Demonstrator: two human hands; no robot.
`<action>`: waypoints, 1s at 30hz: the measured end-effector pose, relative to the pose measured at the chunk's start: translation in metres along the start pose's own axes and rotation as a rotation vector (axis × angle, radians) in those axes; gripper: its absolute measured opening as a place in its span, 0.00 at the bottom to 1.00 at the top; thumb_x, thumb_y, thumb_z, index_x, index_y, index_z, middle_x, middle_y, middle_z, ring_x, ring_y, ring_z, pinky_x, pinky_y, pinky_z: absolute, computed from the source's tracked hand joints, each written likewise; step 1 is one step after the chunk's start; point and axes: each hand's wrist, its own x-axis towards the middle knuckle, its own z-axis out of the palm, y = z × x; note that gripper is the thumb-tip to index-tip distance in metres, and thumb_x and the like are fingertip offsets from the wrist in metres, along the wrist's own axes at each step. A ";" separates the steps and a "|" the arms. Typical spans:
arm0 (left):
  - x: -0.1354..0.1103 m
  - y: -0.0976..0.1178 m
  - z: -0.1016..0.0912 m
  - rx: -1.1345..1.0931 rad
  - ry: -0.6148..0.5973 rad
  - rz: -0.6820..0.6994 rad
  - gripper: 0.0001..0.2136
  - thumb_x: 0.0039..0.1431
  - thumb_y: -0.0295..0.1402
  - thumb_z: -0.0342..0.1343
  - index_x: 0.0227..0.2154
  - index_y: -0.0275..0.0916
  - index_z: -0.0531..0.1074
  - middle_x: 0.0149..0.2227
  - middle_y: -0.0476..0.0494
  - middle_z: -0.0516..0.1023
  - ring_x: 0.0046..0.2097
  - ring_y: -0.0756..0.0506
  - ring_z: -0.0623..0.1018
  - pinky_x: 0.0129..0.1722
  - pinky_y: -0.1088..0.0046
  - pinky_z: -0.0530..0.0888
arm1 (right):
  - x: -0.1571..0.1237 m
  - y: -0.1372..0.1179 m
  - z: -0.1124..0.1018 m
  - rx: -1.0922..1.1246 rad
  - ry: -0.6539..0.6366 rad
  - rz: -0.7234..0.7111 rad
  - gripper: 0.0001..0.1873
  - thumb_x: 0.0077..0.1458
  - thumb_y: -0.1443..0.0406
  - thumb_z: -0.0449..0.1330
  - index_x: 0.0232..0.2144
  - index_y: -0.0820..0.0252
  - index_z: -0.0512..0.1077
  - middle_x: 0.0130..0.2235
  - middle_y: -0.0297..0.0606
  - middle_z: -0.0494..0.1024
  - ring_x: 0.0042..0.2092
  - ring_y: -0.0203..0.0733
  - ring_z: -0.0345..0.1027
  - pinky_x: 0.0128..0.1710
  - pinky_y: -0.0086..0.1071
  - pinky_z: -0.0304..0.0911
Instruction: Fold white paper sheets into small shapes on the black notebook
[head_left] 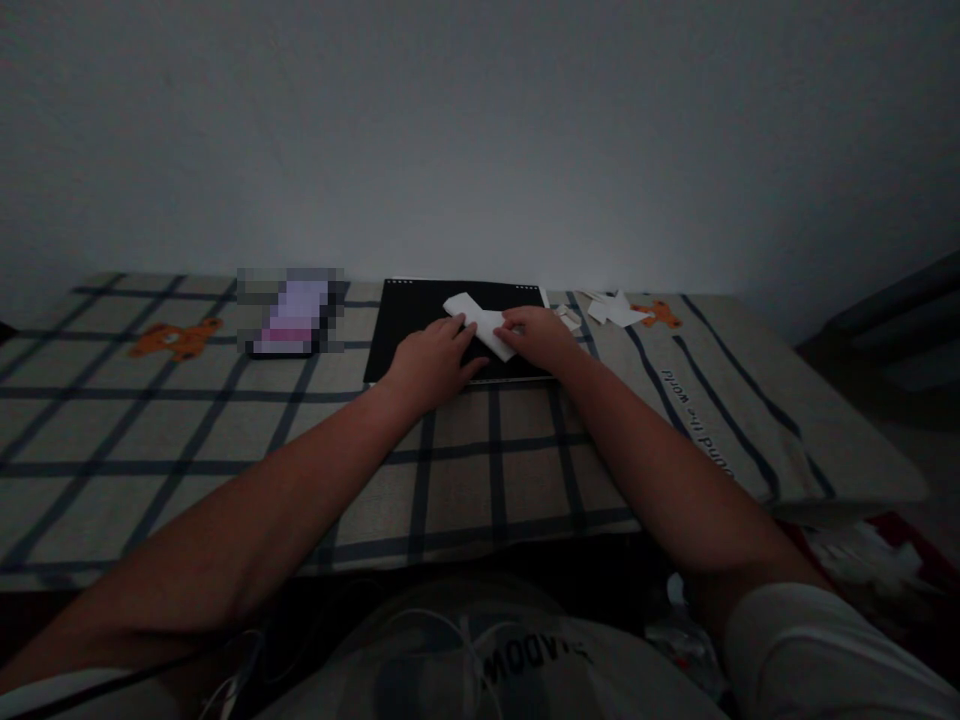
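A folded piece of white paper lies slantwise on a black flat sheet or pad with small holes along its far edge. My left hand rests at the paper's left side, fingertips touching it, thumb stretched apart on the black surface. With thumb and fingers together, my right hand pinches the paper's right part. Beyond the right hand lie several white paper pieces, some of them small scraps.
A phone with a lit, blurred screen stands or lies at the left. The checked tablecloth carries orange bear prints and lettering. A grey wall rises behind the table. Crumpled white material shows below the right edge.
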 end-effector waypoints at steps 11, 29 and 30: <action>0.005 -0.015 -0.005 -0.037 -0.053 -0.047 0.23 0.77 0.45 0.45 0.66 0.42 0.70 0.71 0.40 0.69 0.67 0.36 0.74 0.60 0.56 0.76 | -0.005 -0.020 -0.010 0.055 -0.095 -0.027 0.12 0.64 0.57 0.65 0.36 0.58 0.84 0.39 0.40 0.83 0.38 0.42 0.72 0.40 0.36 0.60; 0.010 -0.043 0.003 -0.105 -0.089 0.102 0.28 0.76 0.48 0.44 0.71 0.37 0.64 0.73 0.35 0.63 0.73 0.37 0.65 0.70 0.58 0.63 | -0.004 -0.004 -0.011 0.107 -0.109 -0.231 0.13 0.68 0.63 0.59 0.47 0.58 0.84 0.50 0.43 0.86 0.53 0.48 0.76 0.57 0.42 0.65; 0.010 -0.043 0.004 -0.117 -0.090 0.105 0.28 0.76 0.47 0.44 0.71 0.37 0.64 0.74 0.35 0.63 0.73 0.37 0.64 0.70 0.58 0.63 | -0.004 -0.004 -0.012 0.106 -0.119 -0.235 0.14 0.68 0.64 0.59 0.46 0.58 0.84 0.50 0.44 0.86 0.52 0.48 0.77 0.56 0.41 0.66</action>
